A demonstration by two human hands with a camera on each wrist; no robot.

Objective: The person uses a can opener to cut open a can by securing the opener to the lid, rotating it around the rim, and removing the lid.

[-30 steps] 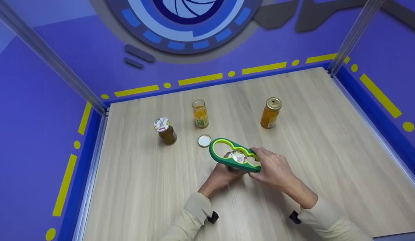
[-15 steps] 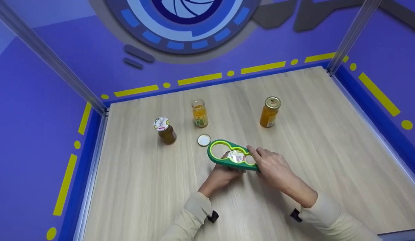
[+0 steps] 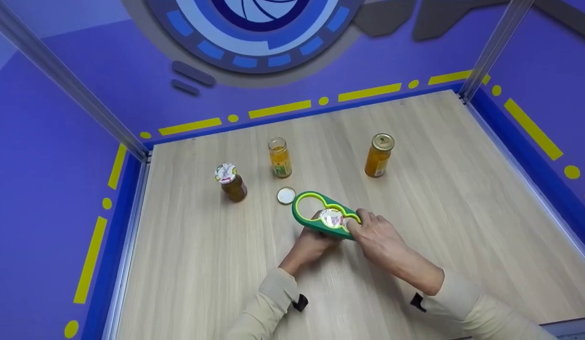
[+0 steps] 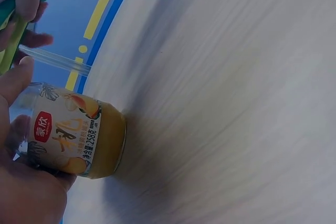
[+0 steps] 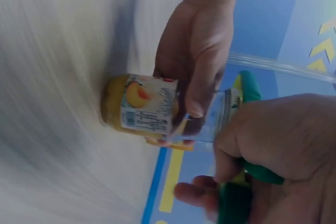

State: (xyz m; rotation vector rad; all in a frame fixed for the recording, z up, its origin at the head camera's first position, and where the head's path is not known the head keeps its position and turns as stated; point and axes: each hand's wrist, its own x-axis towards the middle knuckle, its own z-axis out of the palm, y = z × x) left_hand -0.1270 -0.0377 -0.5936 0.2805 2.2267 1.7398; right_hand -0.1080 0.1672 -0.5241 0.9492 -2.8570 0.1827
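Lime-edged green opener (image 3: 316, 225), colourfully printed white jar lid (image 3: 331, 217), pale wood-grained tabletop (image 3: 202, 264), yellow-dashed violet wall (image 3: 108, 71)

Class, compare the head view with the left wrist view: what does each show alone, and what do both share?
Only the head view: the brown jar, open jar, gold-lidded jar and loose lid.
Only the left wrist view: the printed label on the held jar.
Both: parts of the left hand, right hand, green opener, held jar and table.
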